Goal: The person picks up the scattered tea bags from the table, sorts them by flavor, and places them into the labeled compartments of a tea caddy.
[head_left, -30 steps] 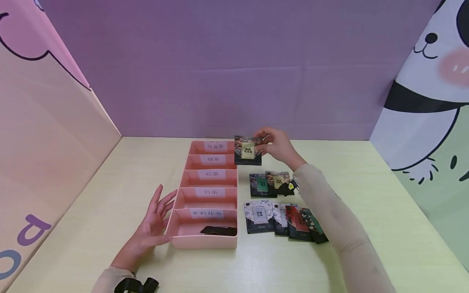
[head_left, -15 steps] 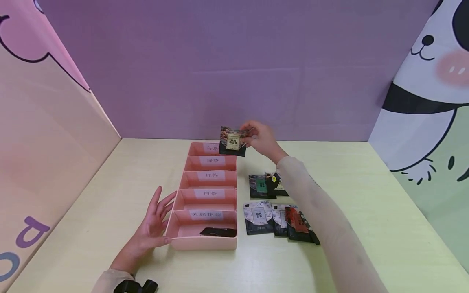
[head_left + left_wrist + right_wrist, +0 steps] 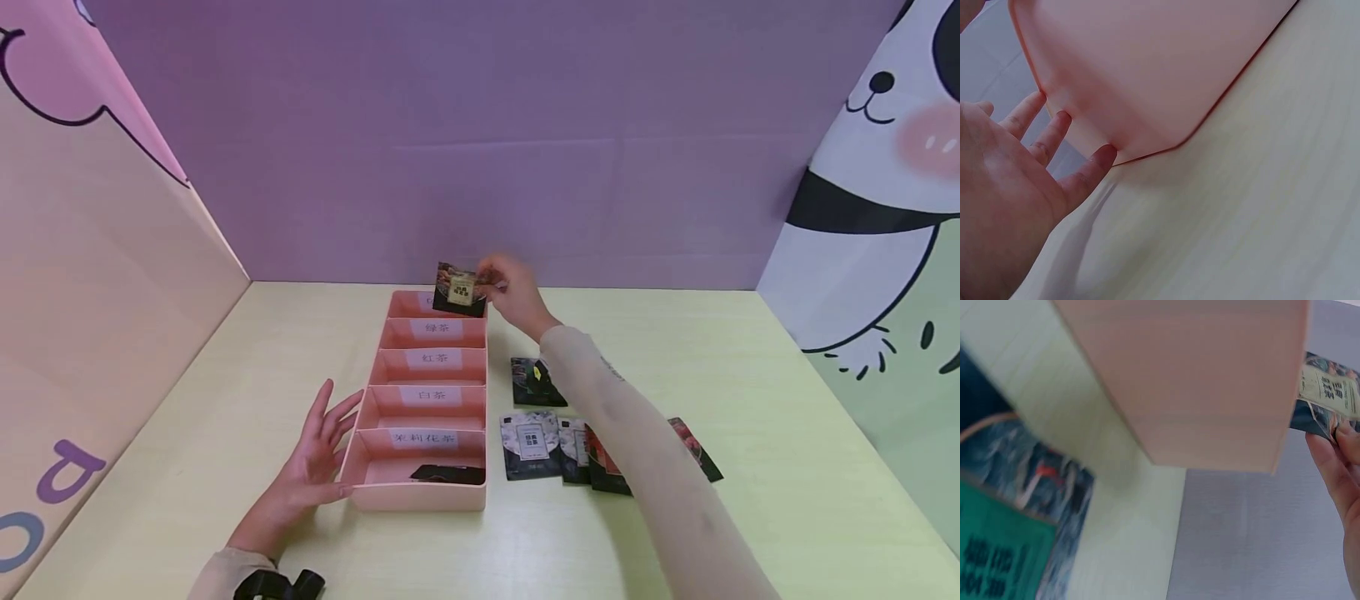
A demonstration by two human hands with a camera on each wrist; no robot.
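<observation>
At the head view's centre, a packet is pinched by its right edge in the right hand, over the box, whose left side is touched by the left hand, fingers apart.

Right of the pink box, the right sleeve is of plain, pale beige cloth, long, with a thin dark line not far from its cuff. Near this cuff is a small yellow spot on something dark, whose shape I cannot tell. Left of the box, the left sleeve has similar beige colour, with a black device in two blocky parts.
</observation>
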